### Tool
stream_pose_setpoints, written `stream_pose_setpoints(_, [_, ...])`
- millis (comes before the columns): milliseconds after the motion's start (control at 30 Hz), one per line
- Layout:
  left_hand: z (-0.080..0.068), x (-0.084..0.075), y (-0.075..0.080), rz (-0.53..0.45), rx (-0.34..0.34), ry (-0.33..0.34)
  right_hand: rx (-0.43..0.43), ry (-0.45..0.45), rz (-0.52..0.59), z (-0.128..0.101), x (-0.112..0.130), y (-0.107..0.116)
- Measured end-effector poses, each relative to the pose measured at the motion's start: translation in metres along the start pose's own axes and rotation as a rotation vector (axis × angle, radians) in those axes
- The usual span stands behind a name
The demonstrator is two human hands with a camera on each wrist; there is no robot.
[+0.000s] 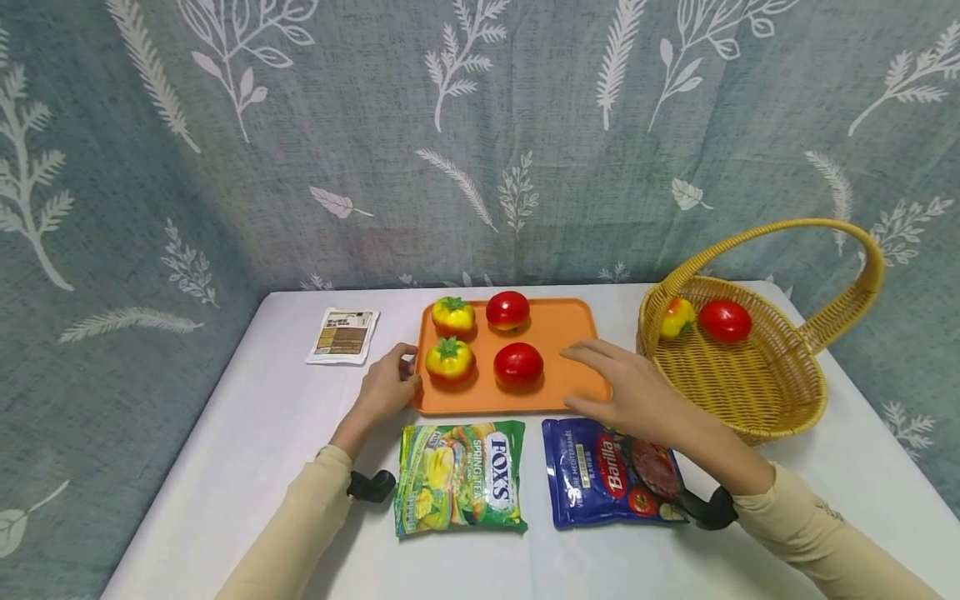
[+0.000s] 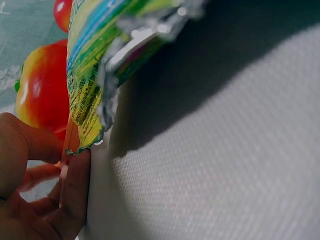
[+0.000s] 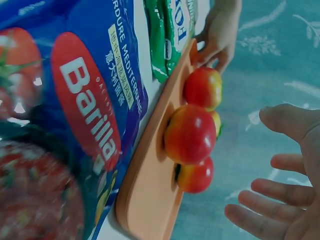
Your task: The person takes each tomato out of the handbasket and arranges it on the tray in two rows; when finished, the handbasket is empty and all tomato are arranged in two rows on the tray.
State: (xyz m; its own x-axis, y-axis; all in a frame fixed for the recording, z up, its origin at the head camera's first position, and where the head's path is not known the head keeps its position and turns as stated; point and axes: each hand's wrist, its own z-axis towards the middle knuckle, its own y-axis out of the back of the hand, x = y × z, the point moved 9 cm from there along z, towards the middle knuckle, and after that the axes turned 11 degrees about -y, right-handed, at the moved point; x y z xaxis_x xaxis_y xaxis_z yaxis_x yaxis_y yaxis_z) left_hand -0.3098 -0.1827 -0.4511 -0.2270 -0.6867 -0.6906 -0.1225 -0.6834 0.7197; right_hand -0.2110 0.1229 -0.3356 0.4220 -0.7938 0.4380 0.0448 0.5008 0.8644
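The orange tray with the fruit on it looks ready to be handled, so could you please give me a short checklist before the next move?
1. Left hand at orange tray's left edge: ok.
2. Right hand gripping tray: not ok, open, hovering over its right side.
3. Four fruits on tray, none at the rim: ok.
4. Foxs bag and Barilla pouch clear of tray's front edge: cannot tell.
5. Basket beside tray, apart: ok.

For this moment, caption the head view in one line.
Left hand touches the orange tray of tomatoes; right hand hovers open.
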Motion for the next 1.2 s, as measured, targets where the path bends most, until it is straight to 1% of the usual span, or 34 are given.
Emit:
stream_pose_setpoints(133, [0.000, -0.001, -0.001, -0.009, 0.004, 0.000, -0.033, -0.006, 0.009, -0.015, -0.006, 0.012])
stream_pose_setpoints(367, [0.001, -0.006, 0.005, 0.004, -0.013, -0.017, -0.085, -0.019, -0.034, -0.033, -0.014, 0.028])
stream_pose_setpoints(467, [0.002, -0.006, 0.004, 0.002, -0.002, -0.013, -0.099, -0.019, -0.051, -0.038, -0.016, 0.031])
stream_pose_setpoints(633, [0.002, -0.005, 0.001, -0.005, 0.011, 0.014, -0.131, -0.002, -0.070, -0.044, -0.015, 0.038])
stream_pose_setpoints(833, [0.000, -0.002, -0.001, -0.011, 0.011, 0.030, -0.171, 0.003, -0.088, -0.049, -0.013, 0.051])
stream_pose_setpoints(1033, [0.000, -0.001, -0.002, -0.001, 0.007, 0.029, -0.216, 0.012, -0.099, -0.054, -0.016, 0.065])
stream_pose_setpoints(1200, [0.000, -0.001, -0.001, 0.008, 0.007, 0.022, -0.218, -0.022, -0.101, -0.058, -0.023, 0.075])
